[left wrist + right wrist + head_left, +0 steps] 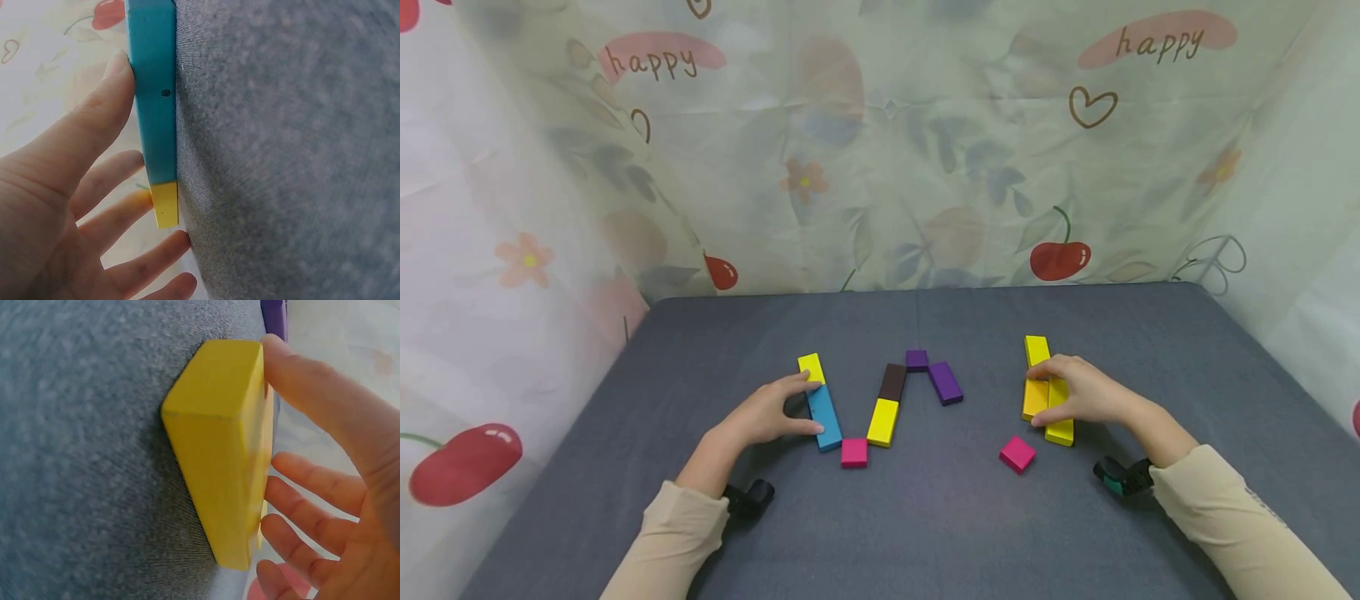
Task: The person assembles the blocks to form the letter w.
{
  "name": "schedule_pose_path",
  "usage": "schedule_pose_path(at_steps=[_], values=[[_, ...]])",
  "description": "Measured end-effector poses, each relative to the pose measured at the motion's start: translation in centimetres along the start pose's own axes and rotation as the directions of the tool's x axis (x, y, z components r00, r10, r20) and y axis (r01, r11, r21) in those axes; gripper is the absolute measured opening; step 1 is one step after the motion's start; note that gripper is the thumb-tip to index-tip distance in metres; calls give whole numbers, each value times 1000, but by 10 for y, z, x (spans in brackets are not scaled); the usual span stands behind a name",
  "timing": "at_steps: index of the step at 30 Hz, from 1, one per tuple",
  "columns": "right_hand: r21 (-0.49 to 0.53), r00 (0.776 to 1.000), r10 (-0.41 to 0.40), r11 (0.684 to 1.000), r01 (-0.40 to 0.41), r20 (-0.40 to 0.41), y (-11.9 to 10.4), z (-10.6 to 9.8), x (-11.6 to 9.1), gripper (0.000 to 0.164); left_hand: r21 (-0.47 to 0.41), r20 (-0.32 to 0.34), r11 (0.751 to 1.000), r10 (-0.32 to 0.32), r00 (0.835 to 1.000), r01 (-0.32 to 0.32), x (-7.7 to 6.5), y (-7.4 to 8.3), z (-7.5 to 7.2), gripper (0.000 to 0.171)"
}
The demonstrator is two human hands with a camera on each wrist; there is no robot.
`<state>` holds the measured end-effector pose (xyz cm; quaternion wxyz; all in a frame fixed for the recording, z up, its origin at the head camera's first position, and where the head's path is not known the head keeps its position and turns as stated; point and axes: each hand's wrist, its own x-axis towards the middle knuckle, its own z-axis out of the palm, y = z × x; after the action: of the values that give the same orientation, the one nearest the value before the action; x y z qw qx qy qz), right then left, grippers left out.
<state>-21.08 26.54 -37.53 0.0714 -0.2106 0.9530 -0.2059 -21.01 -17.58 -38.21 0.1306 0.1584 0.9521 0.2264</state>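
Lower centre — pink block (853, 453) just beside blue block (824, 419); left hand (762, 414), fingers spread, touches the blue one. Right of centre — right hand (1086, 392), also spread, at yellow blocks (1060, 432). Farther off, near centre: purple blocks (946, 383).

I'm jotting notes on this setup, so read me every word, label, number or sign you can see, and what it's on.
"happy": left pink patch on the backdrop cloth.
"happy": right pink patch, same cloth.
Marking on the right sleeve: too small to read.
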Motion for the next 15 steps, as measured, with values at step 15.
schedule_pose_path(at_steps=[15], values=[[-21,999,-11,1000,11,-35,0,3,1,60,8,1,1000,3,1000,-3,0,0,0,71]])
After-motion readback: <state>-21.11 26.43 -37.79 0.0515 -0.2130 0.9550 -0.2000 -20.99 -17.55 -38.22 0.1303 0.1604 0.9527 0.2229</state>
